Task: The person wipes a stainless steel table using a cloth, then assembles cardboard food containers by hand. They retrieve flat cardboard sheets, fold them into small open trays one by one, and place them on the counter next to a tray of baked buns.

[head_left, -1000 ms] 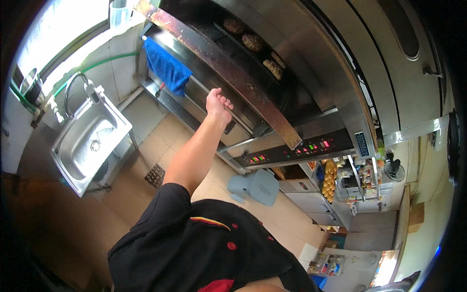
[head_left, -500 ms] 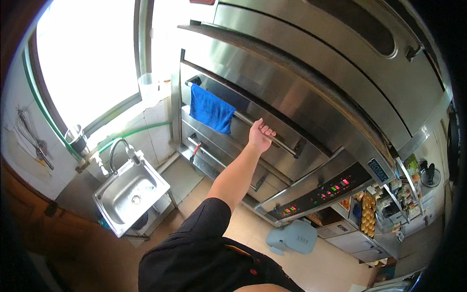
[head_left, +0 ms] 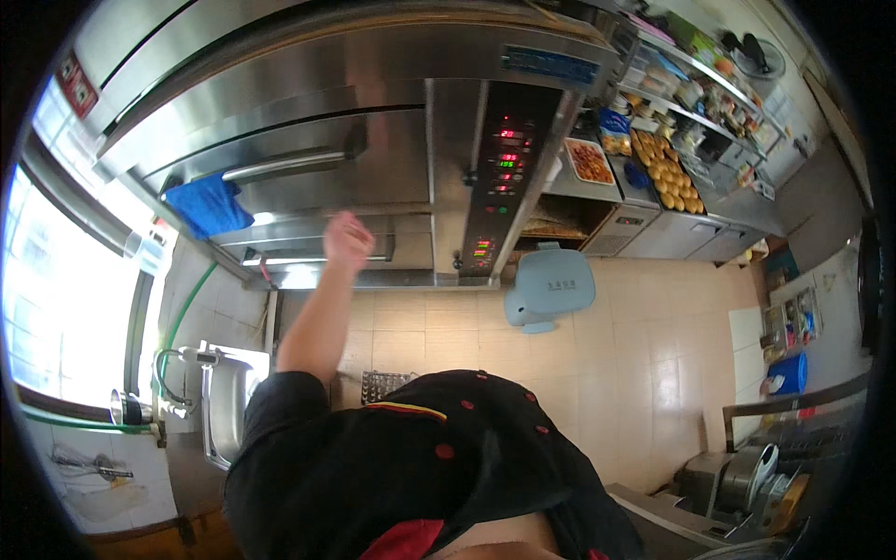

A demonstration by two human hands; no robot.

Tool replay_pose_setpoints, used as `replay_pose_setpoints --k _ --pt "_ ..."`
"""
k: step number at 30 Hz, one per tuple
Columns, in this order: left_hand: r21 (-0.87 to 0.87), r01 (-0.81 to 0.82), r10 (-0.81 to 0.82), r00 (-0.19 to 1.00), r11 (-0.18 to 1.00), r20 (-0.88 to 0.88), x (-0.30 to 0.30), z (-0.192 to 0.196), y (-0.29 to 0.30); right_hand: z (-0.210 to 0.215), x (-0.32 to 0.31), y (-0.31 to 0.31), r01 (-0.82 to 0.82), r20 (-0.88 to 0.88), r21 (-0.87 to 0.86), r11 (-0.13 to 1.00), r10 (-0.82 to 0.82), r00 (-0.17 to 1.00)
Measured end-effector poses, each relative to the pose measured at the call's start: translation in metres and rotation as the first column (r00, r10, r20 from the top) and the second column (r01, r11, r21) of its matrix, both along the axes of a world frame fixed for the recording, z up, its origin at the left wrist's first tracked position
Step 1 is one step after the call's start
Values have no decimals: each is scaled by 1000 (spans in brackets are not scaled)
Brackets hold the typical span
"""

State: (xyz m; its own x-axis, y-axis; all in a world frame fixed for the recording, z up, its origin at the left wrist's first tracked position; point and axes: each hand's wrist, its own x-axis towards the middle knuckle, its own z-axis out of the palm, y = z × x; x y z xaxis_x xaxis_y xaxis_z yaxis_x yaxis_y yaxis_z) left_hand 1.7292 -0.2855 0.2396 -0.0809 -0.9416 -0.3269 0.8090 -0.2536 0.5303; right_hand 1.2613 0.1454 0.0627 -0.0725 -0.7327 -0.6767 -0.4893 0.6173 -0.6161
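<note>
My left hand is raised in front of the steel deck oven, blurred by motion. Its fingers look drawn in, but the smear hides whether they are closed. It hangs below the bar handle of the upper oven door, apart from it, and overlaps the lower door's handle in the view; contact there cannot be made out. A blue cloth drapes over the left end of the upper handle. Both doors look closed. My right hand is out of view.
Right of the doors runs a lit control panel. A grey-blue plastic stool or bin stands on the tiled floor. Beyond are a tray of golden buns and a tray of reddish food. A steel sink lies at the left.
My left hand has come off the upper door's bar handle and dropped lower. The view has swung to the right, bringing more of the room and my torso into sight.
</note>
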Motion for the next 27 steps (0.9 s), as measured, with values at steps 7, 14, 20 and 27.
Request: replay_pose_setpoints --k 7,14,20,27 --pt "168 318 -360 821 933 442 -281 5 49 -26 -56 97 202 138 97 975 -214 967" --pt "202 -15 -78 894 979 441 -354 -24 -12 -51 -142 170 530 218 164 832 -555 803" --pt "231 -57 -31 932 971 362 -380 -30 -35 -66 -206 269 769 175 270 580 -815 553" --pt "316 -164 22 912 934 410 -386 -21 -33 -68 -239 341 831 129 377 410 -911 391"
